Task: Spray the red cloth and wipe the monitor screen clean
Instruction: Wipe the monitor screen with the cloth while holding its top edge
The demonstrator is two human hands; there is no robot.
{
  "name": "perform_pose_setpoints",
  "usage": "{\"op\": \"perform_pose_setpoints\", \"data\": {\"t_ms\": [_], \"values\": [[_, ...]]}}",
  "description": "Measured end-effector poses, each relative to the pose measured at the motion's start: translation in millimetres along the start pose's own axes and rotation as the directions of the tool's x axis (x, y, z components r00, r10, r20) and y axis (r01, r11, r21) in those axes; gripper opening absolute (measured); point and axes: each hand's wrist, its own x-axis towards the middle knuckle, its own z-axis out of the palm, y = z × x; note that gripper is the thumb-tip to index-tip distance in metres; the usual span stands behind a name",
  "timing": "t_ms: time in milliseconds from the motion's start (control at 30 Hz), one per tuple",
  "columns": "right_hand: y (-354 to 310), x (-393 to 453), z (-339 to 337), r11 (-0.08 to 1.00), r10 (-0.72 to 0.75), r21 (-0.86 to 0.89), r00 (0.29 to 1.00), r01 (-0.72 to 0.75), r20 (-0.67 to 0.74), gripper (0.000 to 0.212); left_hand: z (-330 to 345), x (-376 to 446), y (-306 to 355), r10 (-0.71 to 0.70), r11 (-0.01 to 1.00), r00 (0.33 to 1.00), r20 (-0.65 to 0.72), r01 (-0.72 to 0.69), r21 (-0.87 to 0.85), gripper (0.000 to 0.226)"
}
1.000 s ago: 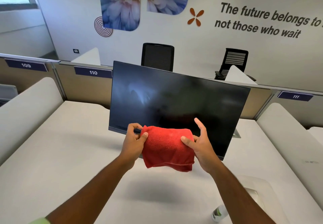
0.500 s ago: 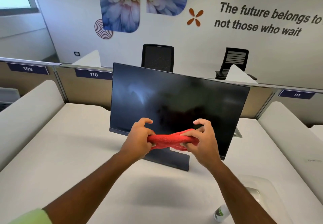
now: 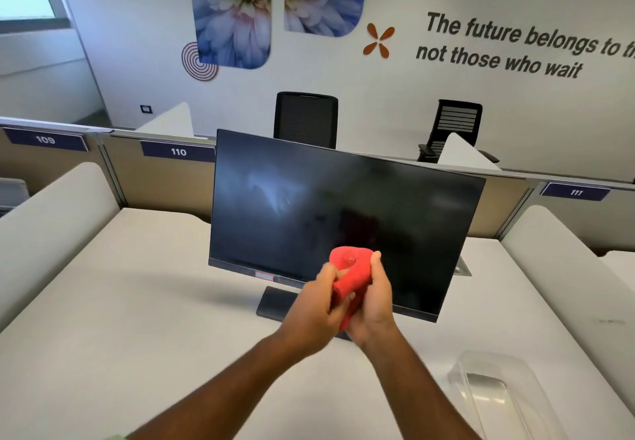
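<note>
**Cloth bunched between both hands before the monitor**

Cloth point(image 3: 350, 278), red and crumpled into a tight wad, sits low and right of centre in the frame, clasped between two hands held close together. The left hand point(image 3: 318, 305) curls its fingers round the wad's lower left side; the right hand point(image 3: 372, 302) wraps the right side, fingertips reaching up over the top of the bundle. Both grips are narrow and closed on the fabric, the hands nearly touching each other below it. The top of the cloth shows against the lower part of the screen, but whether it touches the glass cannot be told.

Behind them the monitor point(image 3: 343, 206) stands on its dark base point(image 3: 275, 304) in the middle of the frame, screen off, with a pale smeared patch in its upper left area. It rests on a white desk point(image 3: 137, 302). At the lower right a clear plastic tray point(image 3: 494, 391) lies on the desk, well apart from the hands. Partitions behind the monitor carry labels 109 point(image 3: 45, 140), 110 point(image 3: 178, 152) and 111 point(image 3: 576, 192). Two black chairs point(image 3: 305, 118) stand beyond, before a wall with flower pictures and lettering.
</note>
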Motion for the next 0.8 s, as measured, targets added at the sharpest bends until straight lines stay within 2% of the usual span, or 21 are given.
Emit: {"op": "perform_pose_setpoints", "data": {"t_ms": [67, 133, 200, 267, 333, 367, 433, 500, 533, 567, 633, 733, 800], "values": [[5.3, 3.3, 2.1, 1.0, -0.016, 0.025, 1.0, 0.016, -0.006, 0.074, -0.1, -0.3, -2.0, -0.021, 0.998, 0.995, 0.098, 0.026, -0.055, 0.031], [3.1, 9.3, 3.4, 0.979, -0.2, 0.034, 0.98, 0.2, -0.025, 0.05, -12.7, 3.4, -4.5, 0.03, 0.997, 0.979, 0.202, -0.015, -0.074, 0.048], [-5.3, 12.7, 6.1, 0.906, -0.422, -0.064, 0.905, 0.419, -0.051, 0.05, -34.1, 12.2, -6.2, 0.114, 0.992, 0.974, 0.195, -0.121, 0.029, 0.047], [-15.8, 15.6, 7.7, 0.737, -0.631, -0.289, 0.775, 0.61, 0.026, 0.058, -59.5, 27.6, -7.4, 0.215, 0.961, 0.974, 0.067, -0.223, 0.162, 0.038], [-28.7, 21.2, 7.2, 0.483, -0.769, -0.494, 0.62, 0.723, 0.155, 0.062, -88.1, 53.2, -6.6, 0.301, 0.922, 0.95, -0.079, -0.269, 0.28, 0.03], [-37.3, 24.7, 5.7, 0.348, -0.812, -0.582, 0.547, 0.735, 0.205, 0.063, -102.8, 69.6, -6.3, 0.342, 0.896, 0.93, -0.131, -0.281, 0.344, 0.026], [-56.6, 34.0, 1.6, 0.03, -0.879, -0.7, 0.352, 0.714, 0.321, 0.064, -132.4, 105.5, -5.4, 0.392, 0.844, 0.898, -0.199, -0.265, 0.465, 0.019], [-77.1, 46.1, -0.1, -0.284, -0.88, -0.731, 0.134, 0.621, 0.455, 0.063, -160.1, 143.4, -3.6, 0.407, 0.805, 0.881, -0.239, -0.223, 0.549, 0.02], [-87.4, 52.3, 0.6, -0.395, -0.861, -0.738, 0.059, 0.547, 0.505, 0.064, -172.8, 161.3, -1.5, 0.415, 0.779, 0.879, -0.236, -0.21, 0.591, 0.024], [-97.0, 58.6, 1.2, -0.472, -0.84, -0.744, 0.015, 0.474, 0.542, 0.067, -184.0, 178.4, 0.4, 0.42, 0.743, 0.883, -0.211, -0.201, 0.638, 0.029], [-110.6, 71.2, 0.5, -0.547, -0.808, -0.755, 0.005, 0.362, 0.589, 0.071, -202.8, 207.1, 3.0, 0.377, 0.659, 0.919, -0.113, -0.181, 0.73, 0.04], [-117.5, 91.0, -6.5, -0.607, -0.774, -0.761, 0.045, 0.229, 0.631, 0.068, -221.4, 228.8, 3.2, 0.193, 0.583, 0.981, 0.003, -0.117, 0.804, 0.041], [-118.1, 101.9, -12.1, -0.637, -0.755, -0.752, 0.057, 0.166, 0.653, 0.064, -228.9, 232.0, -2.1, 0.131, 0.534, 0.99, 0.055, -0.117, 0.837, 0.044]]}}
